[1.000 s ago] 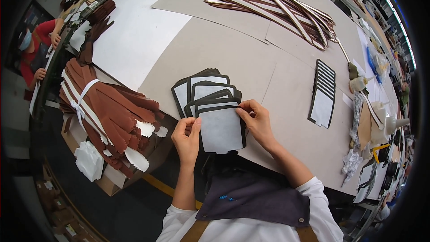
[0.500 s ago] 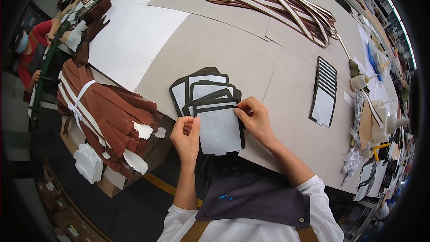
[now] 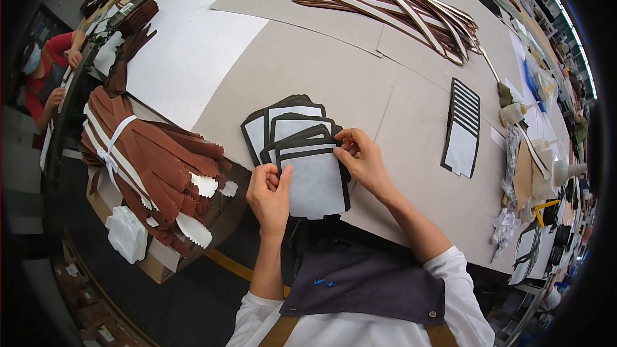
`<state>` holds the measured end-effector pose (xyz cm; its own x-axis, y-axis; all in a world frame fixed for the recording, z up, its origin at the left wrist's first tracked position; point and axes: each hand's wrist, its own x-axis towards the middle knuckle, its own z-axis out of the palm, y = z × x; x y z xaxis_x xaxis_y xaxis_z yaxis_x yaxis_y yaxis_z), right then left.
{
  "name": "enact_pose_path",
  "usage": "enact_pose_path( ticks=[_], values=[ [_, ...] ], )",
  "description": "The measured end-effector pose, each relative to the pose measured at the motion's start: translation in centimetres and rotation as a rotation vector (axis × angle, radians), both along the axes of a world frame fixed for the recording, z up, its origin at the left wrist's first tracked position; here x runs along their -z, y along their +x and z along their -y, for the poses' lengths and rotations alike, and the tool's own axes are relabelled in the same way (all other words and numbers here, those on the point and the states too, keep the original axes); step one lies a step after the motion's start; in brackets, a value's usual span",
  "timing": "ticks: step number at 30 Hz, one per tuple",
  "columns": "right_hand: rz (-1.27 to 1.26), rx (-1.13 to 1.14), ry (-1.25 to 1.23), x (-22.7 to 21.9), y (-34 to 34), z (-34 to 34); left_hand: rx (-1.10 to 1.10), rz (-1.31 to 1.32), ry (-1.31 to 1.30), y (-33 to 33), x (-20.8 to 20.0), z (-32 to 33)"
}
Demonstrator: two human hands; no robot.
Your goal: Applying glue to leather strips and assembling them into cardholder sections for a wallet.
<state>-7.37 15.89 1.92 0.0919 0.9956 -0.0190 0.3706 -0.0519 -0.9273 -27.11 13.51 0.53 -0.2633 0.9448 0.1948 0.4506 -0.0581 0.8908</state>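
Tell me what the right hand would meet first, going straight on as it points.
Up and to the left, the right hand would probably first meet the fanned dark-edged panels behind the front panel, though depth is hard to judge here.

Pale grey panels (image 3: 313,183) are edged in black.

We wear a loose white cloth shirt (image 3: 466,295), its sleeves ending near the elbows and leaving our forearms (image 3: 265,266) bare. Over it lies a dark purple-grey cloth apron (image 3: 369,295) with a broad, flat bib. Two flat brown straps (image 3: 279,332) join it, one toward each side, and a small round metallic stud (image 3: 432,314) sits beside each. We see a small bright blue marking (image 3: 324,283) on the bib, left of its middle. Our left grip (image 3: 268,199) and right grip (image 3: 361,160) are bare.
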Motion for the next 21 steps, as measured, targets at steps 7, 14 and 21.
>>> enact_pose_path(
  ticks=[7, 14, 21],
  values=[
    [0.017, -0.008, -0.01, -0.1, 0.2, -0.5, -0.014, -0.053, 0.032, 0.2, -0.1, 0.0],
    [0.032, -0.021, -0.033, -0.4, 0.3, -0.9, -0.012, -0.068, 0.064, 0.2, 0.1, 0.0],
    [-0.196, -0.045, -0.384, -2.6, 0.1, 0.2, -0.018, -0.053, 0.05, -0.1, 0.3, 0.1]
  ],
)
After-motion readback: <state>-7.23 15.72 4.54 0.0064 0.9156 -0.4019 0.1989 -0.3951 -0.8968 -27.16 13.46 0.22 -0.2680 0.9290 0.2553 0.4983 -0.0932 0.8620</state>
